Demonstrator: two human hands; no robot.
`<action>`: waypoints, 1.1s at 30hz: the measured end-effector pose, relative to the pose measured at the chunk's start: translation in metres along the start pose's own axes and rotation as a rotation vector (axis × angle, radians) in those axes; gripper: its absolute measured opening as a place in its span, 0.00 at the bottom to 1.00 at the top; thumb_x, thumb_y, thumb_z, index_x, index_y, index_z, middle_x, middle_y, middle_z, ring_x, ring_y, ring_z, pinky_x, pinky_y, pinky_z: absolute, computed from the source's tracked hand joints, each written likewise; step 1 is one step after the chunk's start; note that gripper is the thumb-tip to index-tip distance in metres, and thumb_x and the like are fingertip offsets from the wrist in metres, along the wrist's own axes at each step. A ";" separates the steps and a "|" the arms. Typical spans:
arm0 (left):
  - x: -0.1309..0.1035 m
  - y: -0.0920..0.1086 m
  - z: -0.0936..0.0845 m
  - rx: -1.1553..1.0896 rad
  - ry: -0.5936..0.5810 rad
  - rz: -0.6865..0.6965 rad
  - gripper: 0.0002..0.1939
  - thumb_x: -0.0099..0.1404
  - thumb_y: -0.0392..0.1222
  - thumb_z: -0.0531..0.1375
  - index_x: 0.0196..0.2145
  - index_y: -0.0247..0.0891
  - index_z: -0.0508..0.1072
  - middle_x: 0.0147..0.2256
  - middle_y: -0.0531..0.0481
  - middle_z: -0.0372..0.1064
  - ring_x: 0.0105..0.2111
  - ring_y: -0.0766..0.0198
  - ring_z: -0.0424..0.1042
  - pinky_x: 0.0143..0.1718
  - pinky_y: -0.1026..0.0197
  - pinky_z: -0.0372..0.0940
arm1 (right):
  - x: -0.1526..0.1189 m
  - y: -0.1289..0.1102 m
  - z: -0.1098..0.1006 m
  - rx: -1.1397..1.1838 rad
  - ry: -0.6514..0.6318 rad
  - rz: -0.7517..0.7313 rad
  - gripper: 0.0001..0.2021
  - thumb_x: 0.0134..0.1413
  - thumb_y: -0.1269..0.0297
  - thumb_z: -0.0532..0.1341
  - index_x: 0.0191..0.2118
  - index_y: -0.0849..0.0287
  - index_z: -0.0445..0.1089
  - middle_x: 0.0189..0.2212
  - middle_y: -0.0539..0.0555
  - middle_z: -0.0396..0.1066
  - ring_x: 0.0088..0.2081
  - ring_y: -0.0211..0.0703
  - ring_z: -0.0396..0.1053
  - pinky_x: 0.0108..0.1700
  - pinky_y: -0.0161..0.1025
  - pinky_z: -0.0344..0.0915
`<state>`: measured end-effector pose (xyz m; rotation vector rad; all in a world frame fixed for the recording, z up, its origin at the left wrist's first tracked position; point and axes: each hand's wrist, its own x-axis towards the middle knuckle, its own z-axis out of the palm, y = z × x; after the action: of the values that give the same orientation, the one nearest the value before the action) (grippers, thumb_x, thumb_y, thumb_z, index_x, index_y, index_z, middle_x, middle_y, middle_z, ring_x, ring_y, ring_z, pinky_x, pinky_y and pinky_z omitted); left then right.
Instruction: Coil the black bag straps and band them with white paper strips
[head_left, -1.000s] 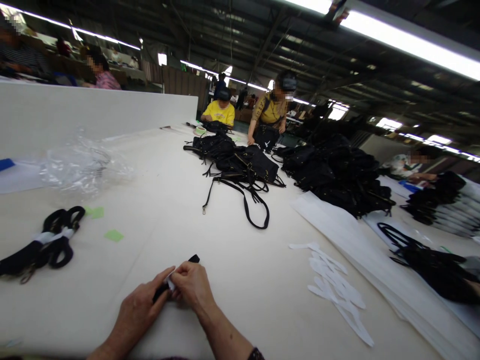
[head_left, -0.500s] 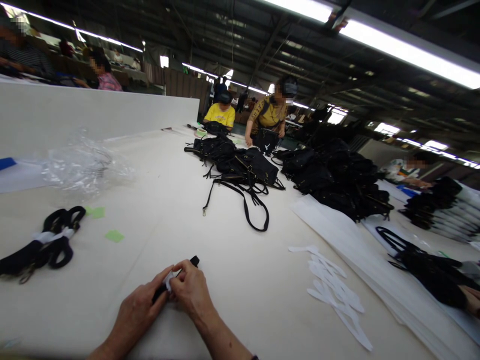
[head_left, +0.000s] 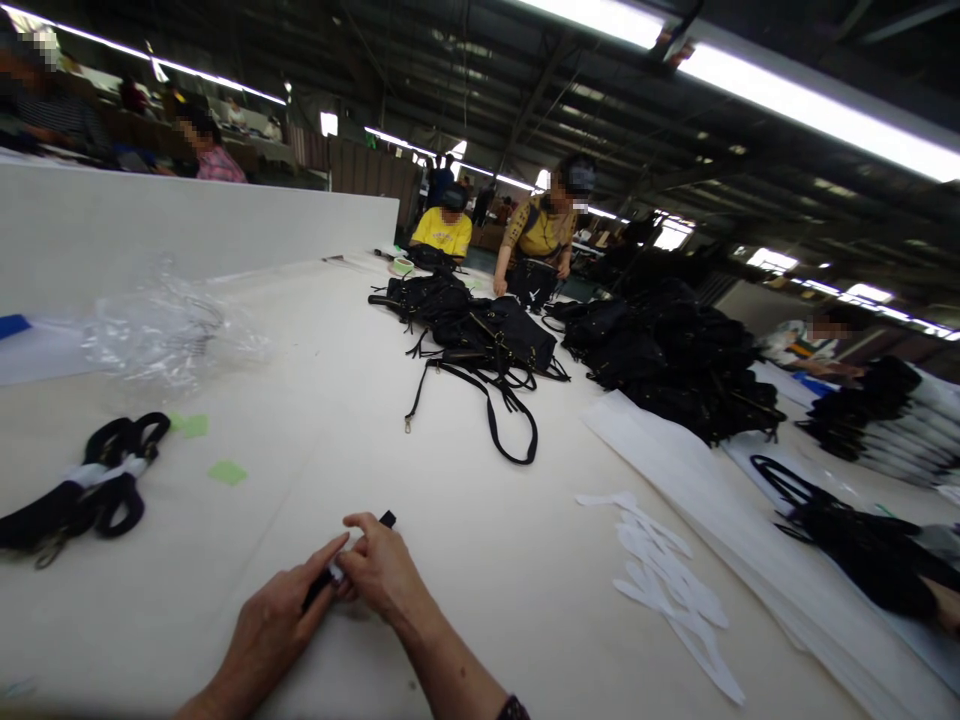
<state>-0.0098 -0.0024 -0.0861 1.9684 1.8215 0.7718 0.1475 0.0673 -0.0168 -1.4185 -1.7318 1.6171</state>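
Observation:
Close together at the front of the table, both my hands are on a folded black strap (head_left: 388, 519). My left hand (head_left: 274, 615) is closed round its near end, thumb and fingers pinching it. Bent over its far part, my right hand (head_left: 382, 568) has its fingertips at a small white band (head_left: 337, 571) around the strap. The fingers hide most of the strap and band. Left of my hands lies a bundle of black straps (head_left: 37, 515) with white bands and a metal clip. Loose white strips (head_left: 664, 565) lie to the right.
Clear plastic bags (head_left: 165, 325) lie at the left, with green paper pieces (head_left: 227, 472) nearer. Black bags (head_left: 517, 335) and a loose strap (head_left: 534, 440) lie ahead. A larger bag pile (head_left: 667, 350) and white sheets (head_left: 697, 500) are right. Co-workers (head_left: 540, 230) stand and sit beyond.
My right index finger has lifted and straightened slightly over the white band, and less of the band shows. The left hand stays nearly still.

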 end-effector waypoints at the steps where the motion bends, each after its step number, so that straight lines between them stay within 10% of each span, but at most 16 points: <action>1: 0.000 0.000 0.000 0.000 0.009 0.015 0.23 0.70 0.45 0.51 0.61 0.51 0.62 0.45 0.51 0.77 0.38 0.61 0.76 0.40 0.60 0.69 | 0.000 0.000 -0.001 -0.016 -0.006 -0.013 0.27 0.51 0.75 0.56 0.58 0.54 0.62 0.24 0.45 0.72 0.24 0.37 0.73 0.26 0.30 0.67; 17: -0.002 -0.007 0.002 0.044 0.013 0.280 0.23 0.72 0.41 0.53 0.62 0.52 0.59 0.51 0.51 0.73 0.46 0.61 0.73 0.48 0.58 0.68 | 0.013 0.016 -0.008 0.169 -0.109 0.154 0.22 0.47 0.73 0.52 0.50 0.59 0.67 0.20 0.48 0.72 0.22 0.40 0.73 0.25 0.35 0.72; 33: 0.002 0.001 0.003 0.070 0.091 0.387 0.19 0.70 0.34 0.50 0.57 0.43 0.64 0.45 0.47 0.76 0.40 0.60 0.75 0.42 0.59 0.70 | 0.001 -0.063 -0.036 -1.143 -0.249 -0.284 0.12 0.56 0.61 0.56 0.38 0.51 0.77 0.38 0.53 0.80 0.39 0.47 0.76 0.37 0.38 0.65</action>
<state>-0.0076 -0.0001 -0.0875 2.4069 1.5489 0.9329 0.1510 0.0976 0.0490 -1.2442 -3.0673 0.5971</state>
